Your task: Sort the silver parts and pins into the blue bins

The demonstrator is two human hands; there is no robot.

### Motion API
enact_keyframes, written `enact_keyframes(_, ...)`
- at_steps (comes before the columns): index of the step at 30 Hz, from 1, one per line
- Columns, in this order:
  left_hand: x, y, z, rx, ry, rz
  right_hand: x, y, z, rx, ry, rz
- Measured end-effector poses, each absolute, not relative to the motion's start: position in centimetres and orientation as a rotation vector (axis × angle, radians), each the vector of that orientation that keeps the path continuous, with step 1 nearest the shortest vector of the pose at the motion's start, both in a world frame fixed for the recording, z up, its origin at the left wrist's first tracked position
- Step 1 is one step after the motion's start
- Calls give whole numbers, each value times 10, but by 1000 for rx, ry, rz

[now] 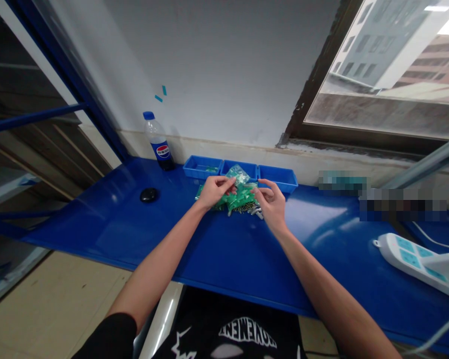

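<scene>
A clear plastic bag (240, 175) with small pale parts in it is lifted above a heap of green parts (238, 198) on the blue table (217, 249). My left hand (214, 191) pinches the bag's left edge with fingers closed. At the bag's right side my right hand (271, 200) touches it, thumb and forefinger bent toward it, other fingers curled. A few small metal pins (255, 211) lie at the heap's near right edge.
Three blue trays (280, 180) stand in a row behind the heap, against the wall. A cola bottle (158, 143) stands at the back left, a black round object (148, 195) near it. A white power strip (422, 262) lies at the right. A window is upper right.
</scene>
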State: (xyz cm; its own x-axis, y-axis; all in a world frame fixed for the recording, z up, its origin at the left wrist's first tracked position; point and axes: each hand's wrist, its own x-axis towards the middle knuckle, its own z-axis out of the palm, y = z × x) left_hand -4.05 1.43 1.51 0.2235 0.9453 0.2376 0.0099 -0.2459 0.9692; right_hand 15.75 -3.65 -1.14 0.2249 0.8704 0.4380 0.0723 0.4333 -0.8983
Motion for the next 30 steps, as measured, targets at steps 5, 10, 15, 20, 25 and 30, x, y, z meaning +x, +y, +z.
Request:
enact_keyframes(5,-54,35,14,903,975,1453,164,-35,-13,-1100,-1316,434)
enact_keyframes(10,-62,37,17,704,899,1408,168,-36,-14,-1234,-1558,59)
enact_keyframes(15,-52,29,13,922,937,1326,170,-34,-21,-1270,-1630,64)
enact_keyframes(20,-38,13,12,1413,966,1189,173,-30,-24,-1298,-1620,96)
enact_keyframes(25,-32,6,5,2086,1060,1160,175,-29,-25,-1352,-1590,49)
enact_keyframes(30,-32,10,-6,2473,963,1006,173,-28,-27,-1294,-1507,170)
